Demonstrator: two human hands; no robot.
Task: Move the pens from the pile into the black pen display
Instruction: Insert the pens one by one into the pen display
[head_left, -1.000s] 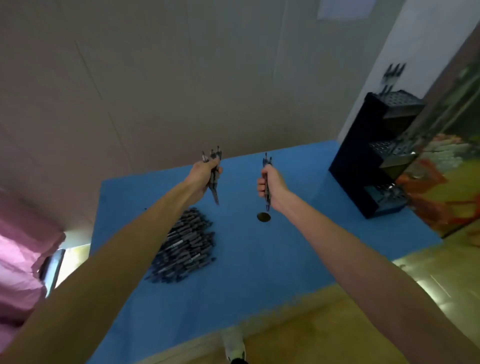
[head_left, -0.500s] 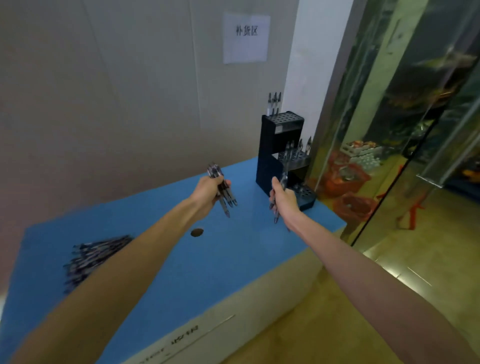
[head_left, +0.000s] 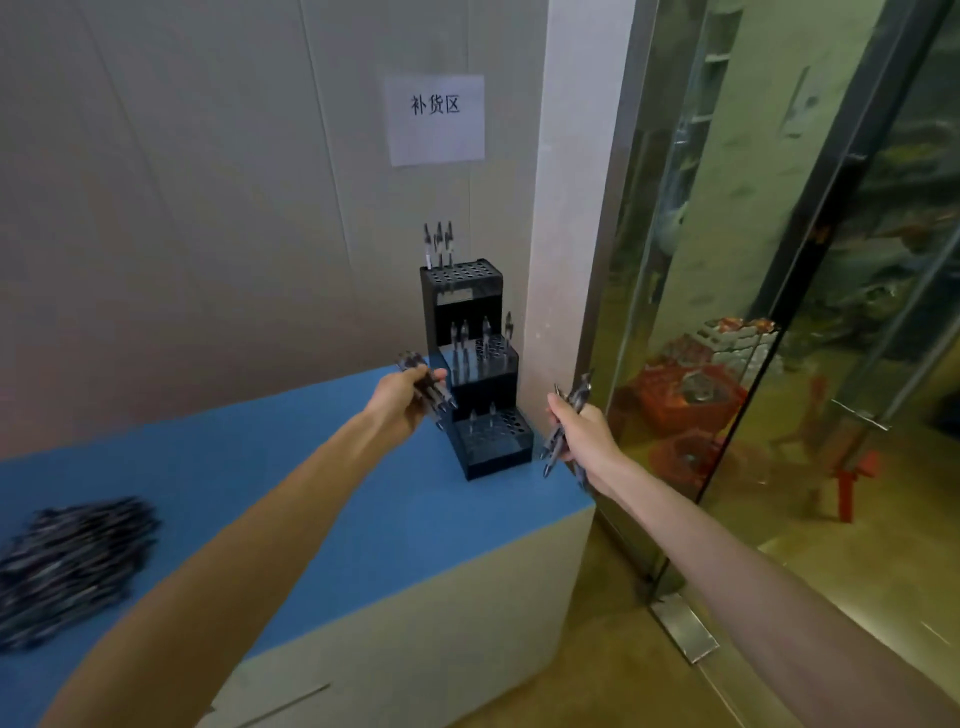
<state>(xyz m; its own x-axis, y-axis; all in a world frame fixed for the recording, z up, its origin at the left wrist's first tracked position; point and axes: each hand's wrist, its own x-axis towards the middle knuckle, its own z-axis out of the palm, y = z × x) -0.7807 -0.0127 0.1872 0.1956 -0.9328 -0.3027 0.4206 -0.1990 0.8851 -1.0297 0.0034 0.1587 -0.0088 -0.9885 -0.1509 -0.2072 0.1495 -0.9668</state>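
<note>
Black pen display (head_left: 470, 358) stands near the table (head_left: 322, 499) corner; both hands' fingers clutch loose pen bundles, so strays may slip floorward.

One head-worn view looks forward and down, wide-angle; blue table (head_left: 322, 499) near, wall behind.

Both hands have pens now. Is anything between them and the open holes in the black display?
Nothing visible blocks the way. The left hand holds its pens just left of the black pen display; the right hand holds its pens just right of it. Only pens already standing in some holes limit the free slots.
</note>
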